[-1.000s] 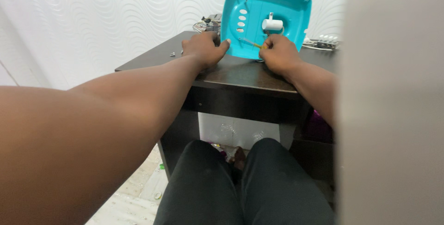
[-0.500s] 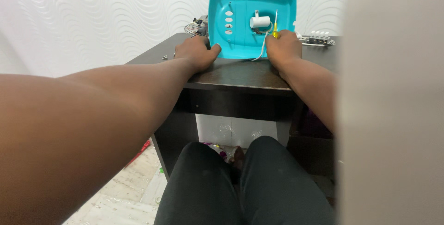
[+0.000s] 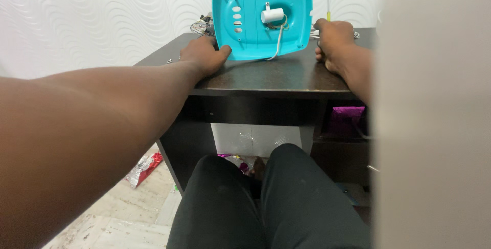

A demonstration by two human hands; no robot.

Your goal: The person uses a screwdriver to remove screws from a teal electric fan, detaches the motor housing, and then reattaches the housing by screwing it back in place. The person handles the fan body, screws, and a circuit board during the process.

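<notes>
A teal plastic housing (image 3: 258,16) is stood upright on its edge near the back of a dark desk (image 3: 266,75), hollow side turned toward the camera. Inside it, a small white cylinder (image 3: 272,15) is mounted near the middle, and a white wire (image 3: 279,41) is hung down from it to the desk. A column of little oval slots can be seen left of that.

The left hand (image 3: 203,54) is laid flat on the desk, fingers loosely spread, thumb tip pressed against the housing's lower left corner. The right hand (image 3: 332,36) is curled into a fist just beside the right edge, and a thin yellow tool (image 3: 328,13) is gripped in it, tip pointed up.

A tangle of wires (image 3: 200,25) is piled behind the housing on the left. Black trousers (image 3: 266,203) are seen below, and foil scraps (image 3: 144,168) are left on the floor.
</notes>
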